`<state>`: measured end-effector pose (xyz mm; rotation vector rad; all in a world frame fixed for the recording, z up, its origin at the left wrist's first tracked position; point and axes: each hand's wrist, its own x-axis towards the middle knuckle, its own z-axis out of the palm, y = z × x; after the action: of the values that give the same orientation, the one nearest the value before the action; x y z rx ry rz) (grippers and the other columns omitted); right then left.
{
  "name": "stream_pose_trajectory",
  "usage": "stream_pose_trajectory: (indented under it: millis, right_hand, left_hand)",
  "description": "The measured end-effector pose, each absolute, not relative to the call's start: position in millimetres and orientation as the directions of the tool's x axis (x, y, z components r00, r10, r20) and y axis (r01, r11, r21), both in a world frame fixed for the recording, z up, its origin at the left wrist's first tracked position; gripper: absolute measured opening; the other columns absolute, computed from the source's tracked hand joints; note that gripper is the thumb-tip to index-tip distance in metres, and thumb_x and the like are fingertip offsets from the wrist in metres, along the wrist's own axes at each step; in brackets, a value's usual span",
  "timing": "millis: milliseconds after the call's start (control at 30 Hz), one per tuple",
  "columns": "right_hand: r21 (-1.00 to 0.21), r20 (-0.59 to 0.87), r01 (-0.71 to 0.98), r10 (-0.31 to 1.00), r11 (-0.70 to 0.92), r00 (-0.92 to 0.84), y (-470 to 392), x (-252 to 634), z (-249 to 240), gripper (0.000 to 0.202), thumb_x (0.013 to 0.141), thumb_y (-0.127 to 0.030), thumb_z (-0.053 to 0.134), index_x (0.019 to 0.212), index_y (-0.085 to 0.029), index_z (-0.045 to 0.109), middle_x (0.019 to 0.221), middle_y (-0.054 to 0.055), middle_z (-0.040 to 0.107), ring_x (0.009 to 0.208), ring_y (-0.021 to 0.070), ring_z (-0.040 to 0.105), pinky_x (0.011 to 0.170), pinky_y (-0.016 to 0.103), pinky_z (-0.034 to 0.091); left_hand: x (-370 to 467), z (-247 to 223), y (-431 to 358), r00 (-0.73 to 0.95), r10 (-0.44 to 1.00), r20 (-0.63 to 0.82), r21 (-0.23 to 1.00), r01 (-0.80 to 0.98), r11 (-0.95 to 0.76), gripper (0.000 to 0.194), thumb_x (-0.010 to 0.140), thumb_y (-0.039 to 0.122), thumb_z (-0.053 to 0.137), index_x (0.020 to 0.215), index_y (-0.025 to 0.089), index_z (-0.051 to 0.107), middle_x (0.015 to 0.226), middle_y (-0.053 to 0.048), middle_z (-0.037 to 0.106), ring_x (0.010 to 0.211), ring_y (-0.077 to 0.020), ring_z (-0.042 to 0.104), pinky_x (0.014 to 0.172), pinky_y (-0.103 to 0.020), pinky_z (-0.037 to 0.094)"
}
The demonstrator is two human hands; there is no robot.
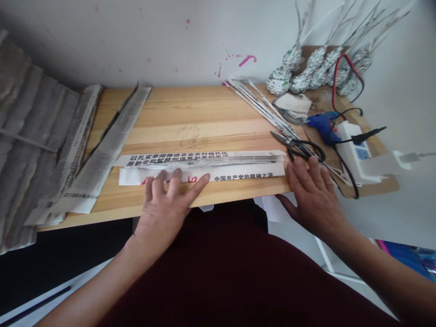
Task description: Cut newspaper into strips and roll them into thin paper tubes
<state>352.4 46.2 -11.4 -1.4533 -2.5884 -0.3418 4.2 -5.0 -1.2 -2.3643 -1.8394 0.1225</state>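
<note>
Newspaper strips lie lengthwise along the front of the wooden table, with black print and some red marks. Fingers spread, my left hand rests on the lower edge of these strips, toward their left half. My right hand lies at their right end, fingers extended over the table edge area and the thumb apart, below the handles of black scissors. Neither hand grips anything. Thin rolled paper sticks run diagonally behind and under the scissors.
Stacked newspaper strips stand at the left, with loose folded strips beside them. On the right are a blue glue gun, a white power strip with cables, a cloth and woven paper pieces against the wall.
</note>
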Motion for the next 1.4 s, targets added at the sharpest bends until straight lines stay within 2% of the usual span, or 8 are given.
stream_pose_trajectory:
  millis: [100,267,367,433,533,900,1200,1400]
  right_hand:
    - [0.1,0.328,0.877,0.817,0.469,-0.474,37.8,347.7,-4.1,0.091,0.091,-0.038,0.065,0.162,-0.012,0.014,0.163,0.023,0.025,0.151,0.0469,0.015,0.115,0.069,0.024]
    - [-0.077,0.372,0.654,0.63,0.752,-0.681,29.8,320.7,-3.3,0.076,0.092,-0.028,0.065,0.159,-0.026,0.029,0.147,0.01,0.056,0.146,0.0331,0.038,0.117,0.055,0.038]
    - [-0.153,0.369,0.461,0.483,0.874,-0.794,34.8,288.1,-10.6,0.052,0.095,-0.024,0.061,0.146,-0.021,0.051,0.134,0.008,0.067,0.14,0.0247,0.049,0.114,0.044,0.046]
    - [-0.118,0.376,0.419,0.432,0.9,-0.82,39.6,263.2,-15.3,0.04,0.098,-0.027,0.057,0.136,-0.016,0.06,0.133,0.008,0.068,0.139,0.0247,0.049,0.116,0.042,0.044]
    - [-0.074,0.351,0.365,0.367,0.928,-0.861,44.0,229.7,-20.8,0.044,0.1,-0.029,0.052,0.14,-0.011,0.056,0.147,0.011,0.057,0.144,0.0276,0.042,0.122,0.044,0.034]
    - [-0.084,0.335,0.51,0.506,0.856,-0.795,38.9,202.8,-34.5,0.055,0.1,-0.026,0.049,0.15,-0.006,0.042,0.154,0.019,0.046,0.147,0.0298,0.037,0.123,0.045,0.03]
    - [-0.048,0.297,0.539,0.528,0.841,-0.796,38.9,198.7,-26.9,0.052,0.101,-0.022,0.044,0.149,-0.003,0.043,0.148,0.019,0.053,0.141,0.0317,0.045,0.12,0.046,0.034]
    - [-0.038,0.3,0.519,0.505,0.854,-0.809,40.6,200.2,-27.0,0.047,0.1,-0.022,0.047,0.143,-0.003,0.051,0.147,0.02,0.054,0.141,0.0312,0.045,0.12,0.047,0.034]
  left_hand:
    - [5.2,1.3,-4.7,0.247,0.969,-0.006,-0.16,0.956,-0.245,0.097,0.081,0.019,0.071,0.158,0.044,0.018,0.151,-0.015,0.038,0.136,-0.045,0.038,0.107,-0.065,0.036]
    - [7.2,3.2,-4.7,0.236,0.972,0.011,-0.152,0.961,-0.232,0.094,0.082,0.017,0.07,0.157,0.045,0.02,0.152,-0.016,0.038,0.136,-0.0447,0.039,0.108,-0.065,0.036]
    - [8.1,3.4,-5.0,0.239,0.971,0.017,-0.164,0.959,-0.233,0.093,0.082,0.019,0.07,0.157,0.044,0.021,0.15,-0.016,0.04,0.135,-0.0437,0.04,0.108,-0.065,0.036]
    - [7.5,2.5,-5.0,0.248,0.968,0.026,-0.169,0.956,-0.241,0.091,0.083,0.02,0.069,0.157,0.044,0.021,0.15,-0.016,0.04,0.135,-0.0431,0.04,0.107,-0.064,0.036]
    - [4.0,-2.2,-4.8,0.259,0.964,0.052,-0.158,0.956,-0.248,0.088,0.084,0.023,0.068,0.157,0.042,0.023,0.15,-0.017,0.04,0.136,-0.0433,0.04,0.106,-0.065,0.036]
    - [-2.9,-11.7,-3.8,0.274,0.953,0.13,-0.043,0.962,-0.271,0.081,0.079,0.014,0.072,0.151,0.036,0.042,0.151,-0.016,0.042,0.137,-0.0474,0.039,0.107,-0.071,0.035]
    - [-9.2,-8.0,-6.4,0.298,0.948,0.108,-0.125,0.95,-0.285,0.082,0.083,0.017,0.069,0.155,0.035,0.035,0.153,-0.015,0.042,0.137,-0.0461,0.04,0.107,-0.066,0.04]
    - [-26.0,-14.5,-8.8,0.329,0.929,0.168,-0.075,0.944,-0.32,0.083,0.088,0.024,0.066,0.158,0.038,0.025,0.158,-0.012,0.04,0.141,-0.0418,0.04,0.114,-0.063,0.035]
